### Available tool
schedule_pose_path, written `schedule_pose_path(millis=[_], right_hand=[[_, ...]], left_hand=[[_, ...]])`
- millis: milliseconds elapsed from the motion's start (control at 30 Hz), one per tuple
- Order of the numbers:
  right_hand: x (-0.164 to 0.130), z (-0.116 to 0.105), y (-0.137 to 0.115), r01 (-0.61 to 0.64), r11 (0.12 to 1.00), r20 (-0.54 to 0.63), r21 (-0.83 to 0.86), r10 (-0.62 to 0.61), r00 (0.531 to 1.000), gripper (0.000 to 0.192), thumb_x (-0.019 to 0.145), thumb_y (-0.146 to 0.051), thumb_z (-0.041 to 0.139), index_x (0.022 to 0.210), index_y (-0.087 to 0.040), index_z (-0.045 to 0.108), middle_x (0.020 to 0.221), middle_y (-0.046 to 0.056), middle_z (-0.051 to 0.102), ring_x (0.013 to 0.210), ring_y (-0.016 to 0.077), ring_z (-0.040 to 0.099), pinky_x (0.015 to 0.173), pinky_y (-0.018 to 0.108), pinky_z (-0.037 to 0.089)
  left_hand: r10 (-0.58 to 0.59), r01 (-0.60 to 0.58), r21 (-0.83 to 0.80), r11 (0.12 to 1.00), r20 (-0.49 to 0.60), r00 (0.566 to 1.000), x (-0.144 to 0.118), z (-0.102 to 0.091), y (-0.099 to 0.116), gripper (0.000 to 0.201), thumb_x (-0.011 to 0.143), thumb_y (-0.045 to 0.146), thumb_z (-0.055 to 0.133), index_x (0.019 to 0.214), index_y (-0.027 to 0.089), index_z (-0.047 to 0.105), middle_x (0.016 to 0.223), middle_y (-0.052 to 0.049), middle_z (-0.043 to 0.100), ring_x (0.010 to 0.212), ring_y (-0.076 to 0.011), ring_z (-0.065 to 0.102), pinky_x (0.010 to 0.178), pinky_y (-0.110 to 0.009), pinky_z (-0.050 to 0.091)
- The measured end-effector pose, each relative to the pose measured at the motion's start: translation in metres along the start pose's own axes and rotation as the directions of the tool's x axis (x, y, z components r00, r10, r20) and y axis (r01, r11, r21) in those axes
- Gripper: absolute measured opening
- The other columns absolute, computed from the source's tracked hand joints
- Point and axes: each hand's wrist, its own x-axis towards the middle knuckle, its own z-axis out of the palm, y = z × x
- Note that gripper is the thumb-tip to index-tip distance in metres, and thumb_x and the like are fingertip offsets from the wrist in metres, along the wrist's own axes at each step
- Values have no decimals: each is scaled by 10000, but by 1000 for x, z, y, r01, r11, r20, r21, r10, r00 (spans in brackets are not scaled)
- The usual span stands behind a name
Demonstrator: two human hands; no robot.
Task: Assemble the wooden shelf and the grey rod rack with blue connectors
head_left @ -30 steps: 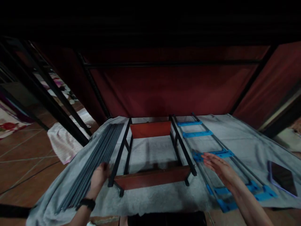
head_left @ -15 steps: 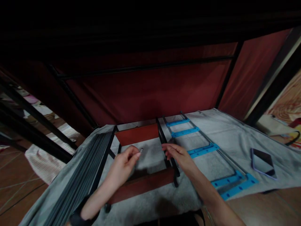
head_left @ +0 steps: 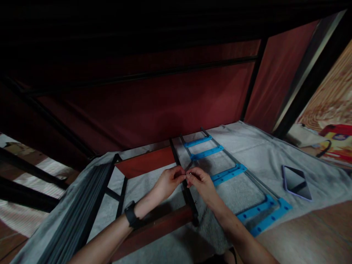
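Observation:
My left hand (head_left: pixel 171 180), with a dark watch (head_left: pixel 131 214) on its wrist, is closed in a pinch. Its fingertips meet those of my right hand (head_left: pixel 202 185), which is pinched as well. Between them shows a bit of what looks like a small metal screw (head_left: pixel 189 173), mostly hidden by the fingers. Both hands are over the black metal side bar (head_left: pixel 189 198) of a frame lying on the grey cloth. A red-brown board (head_left: pixel 148 162) spans the frame's far end, and another red-brown board (head_left: pixel 156 225) its near end.
Blue pieces (head_left: pixel 232 174) joined to grey rods lie right of the frame. Farther right is a phone (head_left: pixel 297 182) on the grey cloth (head_left: pixel 264 157). Dark grey tubes (head_left: pixel 79 205) lie in a row at left. A red panel with black bars (head_left: pixel 154 106) stands behind.
My left hand has moved right with the small metal piece, and my right hand has come to meet it above the black bar. The view has shifted slightly.

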Motion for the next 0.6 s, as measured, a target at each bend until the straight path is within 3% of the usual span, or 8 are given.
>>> schedule_pose_path(millis=[67, 133, 200, 300, 367, 467, 600], right_hand=[[12, -10, 3, 5, 1000, -59, 3, -5, 998, 208, 730, -431, 733, 796, -243, 672, 695, -17, 613, 596, 151, 576, 576, 292, 508], [25, -22, 7, -13, 1000, -118, 26, 16, 993, 224, 687, -420, 750, 795, -243, 665, 688, -14, 616, 609, 162, 578, 588, 307, 520], [36, -34, 12, -42, 997, -158, 66, 52, 986, 248, 651, -404, 765, 808, -242, 663, 704, -7, 631, 643, 172, 590, 611, 320, 533], [45, -46, 20, -77, 990, -187, 114, 98, 977, 267, 639, -406, 768, 816, -232, 670, 736, 7, 645, 694, 177, 601, 638, 325, 540], [48, -50, 25, -94, 988, -192, 120, 116, 974, 267, 645, -415, 765, 815, -228, 677, 749, 13, 649, 703, 175, 598, 633, 320, 536], [52, -50, 31, -105, 989, -193, 105, 124, 973, 239, 663, -411, 748, 809, -232, 686, 758, 15, 654, 696, 171, 597, 620, 310, 524], [64, -48, 35, -105, 989, -190, 100, 122, 974, 217, 671, -391, 730, 812, -232, 689, 770, 15, 667, 697, 172, 607, 617, 304, 522]], left_hand=[[97, -95, 78, 992, -25, 995, 21, -9, -18, 256, 900, 385, 551, 1031, 199, 667, 1092, -73, 693, 1032, -211, 628, 908, -324, 485], [92, -59, 212, 976, -147, 985, 46, -19, -38, 363, 890, 390, 569, 1189, 196, 635, 1307, -113, 615, 1240, -255, 530, 1068, -398, 401], [-69, 167, 310, 936, -304, 950, 72, -27, -58, 516, 874, 422, 587, 1327, 175, 552, 1365, -155, 575, 1280, -297, 495, 1090, -460, 372], [-318, 472, 351, 809, -414, 853, 105, -27, -79, 794, 827, 580, 594, 1474, 161, 400, 1457, -221, 481, 1352, -392, 415, 1084, -559, 337], [-408, 558, 359, 748, -414, 814, 121, -22, -85, 911, 786, 678, 574, 1513, 180, 341, 1521, -233, 403, 1396, -450, 338, 1074, -623, 308], [-456, 580, 373, 724, -372, 809, 139, -15, -91, 963, 753, 709, 573, 1525, 190, 325, 1579, -226, 320, 1419, -497, 271, 1047, -656, 306], [-490, 580, 373, 724, -314, 813, 152, -13, -109, 914, 769, 671, 565, 1421, 41, 444, 1478, -299, 429, 1390, -468, 344, 1068, -518, 339]])
